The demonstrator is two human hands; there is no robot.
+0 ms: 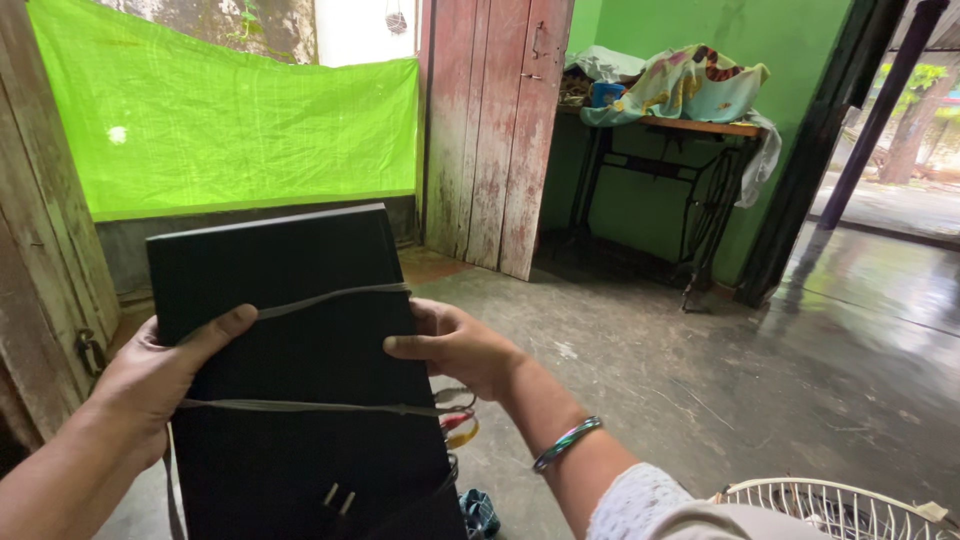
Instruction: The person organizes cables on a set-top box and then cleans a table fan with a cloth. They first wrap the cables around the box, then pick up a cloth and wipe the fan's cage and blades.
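I hold a flat black rectangular box (300, 380) upright in front of me, with both hands on its sides. A thin grey cord (330, 297) is wrapped around it in two bands, and a two-pin plug (338, 497) lies against its lower face. My left hand (160, 375) grips the left edge, thumb laid over the upper cord. My right hand (455, 345) grips the right edge, fingers curled onto the front. Red and yellow connector plugs (458, 425) hang just below my right hand.
A white wire fan grille (830, 505) sits at the lower right. A green cloth (240, 120) covers the opening behind. A worn wooden door (495, 130) stands ajar. A treadle sewing table (690, 140) piled with cloth stands by the green wall. The floor is bare concrete (720, 380).
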